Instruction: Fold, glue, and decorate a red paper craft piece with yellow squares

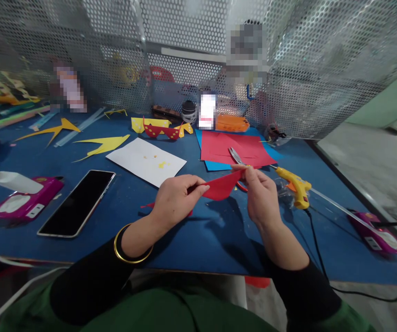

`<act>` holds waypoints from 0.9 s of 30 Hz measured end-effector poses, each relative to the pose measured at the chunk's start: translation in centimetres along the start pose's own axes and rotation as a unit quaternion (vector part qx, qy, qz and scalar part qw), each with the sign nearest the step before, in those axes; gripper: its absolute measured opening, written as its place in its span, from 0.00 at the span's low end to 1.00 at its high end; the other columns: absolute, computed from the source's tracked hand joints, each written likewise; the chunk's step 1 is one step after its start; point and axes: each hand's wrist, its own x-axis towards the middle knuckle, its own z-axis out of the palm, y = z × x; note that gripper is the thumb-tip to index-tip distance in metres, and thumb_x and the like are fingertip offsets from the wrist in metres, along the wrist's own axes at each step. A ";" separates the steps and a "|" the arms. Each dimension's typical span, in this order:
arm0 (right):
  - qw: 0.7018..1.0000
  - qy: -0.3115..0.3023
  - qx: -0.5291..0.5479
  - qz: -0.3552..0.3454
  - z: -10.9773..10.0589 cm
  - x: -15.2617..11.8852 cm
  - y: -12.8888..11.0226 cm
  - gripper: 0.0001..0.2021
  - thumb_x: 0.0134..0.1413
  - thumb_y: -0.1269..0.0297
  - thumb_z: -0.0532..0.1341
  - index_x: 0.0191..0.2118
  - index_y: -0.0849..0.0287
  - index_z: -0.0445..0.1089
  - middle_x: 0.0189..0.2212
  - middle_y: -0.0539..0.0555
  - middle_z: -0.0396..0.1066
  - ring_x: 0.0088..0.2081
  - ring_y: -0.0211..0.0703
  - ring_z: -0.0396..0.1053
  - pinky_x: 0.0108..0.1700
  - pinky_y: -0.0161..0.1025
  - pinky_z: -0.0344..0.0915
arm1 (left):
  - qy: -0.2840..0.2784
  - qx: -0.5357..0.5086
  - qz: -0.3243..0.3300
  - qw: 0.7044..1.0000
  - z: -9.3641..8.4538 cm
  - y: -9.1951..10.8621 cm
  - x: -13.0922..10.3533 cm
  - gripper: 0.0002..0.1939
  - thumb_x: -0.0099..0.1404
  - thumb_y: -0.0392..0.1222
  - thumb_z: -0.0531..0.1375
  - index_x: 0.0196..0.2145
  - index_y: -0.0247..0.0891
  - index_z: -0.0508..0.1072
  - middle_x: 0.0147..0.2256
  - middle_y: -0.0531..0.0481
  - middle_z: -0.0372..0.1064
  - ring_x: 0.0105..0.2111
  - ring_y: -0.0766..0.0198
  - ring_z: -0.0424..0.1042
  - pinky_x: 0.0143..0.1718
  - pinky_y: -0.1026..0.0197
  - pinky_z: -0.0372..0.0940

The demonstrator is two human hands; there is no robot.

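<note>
Inside near edge of table [198, 249]: left hand [171, 199], right hand [262, 199] apart, fingers [193, 180] pinching red piece [221, 188] by edges.

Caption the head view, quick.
Left hand and right hand hold a curved red paper-like piece above a blue table, near a yellow glue gun.

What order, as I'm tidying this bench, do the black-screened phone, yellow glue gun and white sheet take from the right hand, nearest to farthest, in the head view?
1. Yellow glue gun: just right of the right hand.
2. White sheet: to its left, beyond the left hand.
3. Black-screened phone: farther left.
</note>
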 end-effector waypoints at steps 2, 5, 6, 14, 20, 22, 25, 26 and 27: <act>1.000 -0.012 -0.014 0.001 0.1 -0.1 0.1 0.11 0.48 0.52 0.71 0.31 0.54 0.81 0.28 0.50 0.76 0.33 0.39 0.70 0.39 0.39 0.67 | 0.004 0.001 0.010 1.000 0.2 -0.1 0.0 0.07 0.67 0.42 0.62 0.34 0.41 0.80 0.31 0.54 0.80 0.31 0.64 0.76 0.33 0.61 0.64; 0.996 0.060 -0.040 -0.061 -0.1 0.1 0.2 0.11 0.47 0.57 0.73 0.23 0.56 0.76 0.21 0.46 0.69 0.26 0.35 0.63 0.33 0.36 0.64 | 0.080 0.017 0.061 0.995 0.2 0.0 0.0 0.08 0.67 0.43 0.64 0.42 0.41 0.80 0.39 0.50 0.81 0.39 0.61 0.77 0.41 0.59 0.67; 0.987 0.109 -0.051 -0.102 -0.3 0.3 0.2 0.12 0.48 0.57 0.72 0.22 0.56 0.75 0.20 0.45 0.67 0.25 0.34 0.62 0.32 0.36 0.63 | 0.127 0.023 0.085 0.988 0.1 0.1 0.0 0.10 0.67 0.44 0.64 0.45 0.40 0.80 0.43 0.48 0.80 0.42 0.59 0.76 0.46 0.57 0.68; 0.797 0.097 -0.298 -0.516 -1.2 -1.3 -1.6 0.10 0.56 0.73 0.67 0.42 0.51 0.78 0.34 0.49 0.78 0.35 0.40 0.73 0.42 0.42 0.68 | 0.048 -0.289 -0.157 0.943 -0.3 0.2 0.6 0.19 0.67 0.57 0.60 0.35 0.39 0.79 0.34 0.46 0.79 0.33 0.62 0.75 0.35 0.61 0.66; 0.626 -0.175 -0.405 -0.643 1.0 -4.0 -1.8 0.03 0.59 0.69 0.66 0.38 0.55 0.77 0.33 0.48 0.80 0.36 0.37 0.75 0.47 0.40 0.68 | -0.013 -0.469 -0.287 0.835 0.5 -0.6 1.2 0.12 0.58 0.49 0.68 0.31 0.36 0.77 0.26 0.52 0.74 0.24 0.70 0.68 0.29 0.66 0.62; 0.647 -0.235 -0.376 -0.620 1.1 -4.1 -1.7 0.14 0.65 0.53 0.60 0.42 0.56 0.78 0.35 0.51 0.80 0.39 0.41 0.76 0.50 0.42 0.67 | 0.023 -0.454 -0.283 0.844 0.4 -0.6 1.2 0.08 0.57 0.43 0.67 0.30 0.36 0.77 0.25 0.53 0.73 0.24 0.70 0.68 0.30 0.66 0.63; 0.750 -0.214 -0.329 -0.532 0.4 -3.6 -1.5 0.26 0.67 0.40 0.50 0.48 0.52 0.77 0.37 0.54 0.79 0.41 0.46 0.76 0.51 0.47 0.67 | 0.009 -0.427 -0.264 0.865 0.1 -0.2 1.1 0.04 0.58 0.40 0.65 0.30 0.36 0.77 0.26 0.55 0.73 0.25 0.70 0.68 0.31 0.66 0.63; 0.794 -0.160 -0.319 -0.492 0.1 -3.4 -1.4 0.23 0.67 0.43 0.51 0.49 0.50 0.76 0.38 0.54 0.78 0.41 0.47 0.75 0.51 0.48 0.67 | -0.006 -0.419 -0.257 0.871 0.0 0.0 1.0 0.04 0.59 0.39 0.65 0.30 0.36 0.77 0.26 0.55 0.73 0.25 0.71 0.68 0.31 0.66 0.62; 0.838 -0.089 -0.307 -0.443 -0.1 -3.0 -1.2 0.18 0.67 0.47 0.54 0.49 0.48 0.76 0.40 0.54 0.78 0.43 0.48 0.75 0.51 0.49 0.67 | -0.025 -0.412 -0.251 0.876 0.0 0.2 0.9 0.03 0.59 0.38 0.64 0.30 0.36 0.77 0.27 0.55 0.74 0.26 0.71 0.68 0.31 0.66 0.62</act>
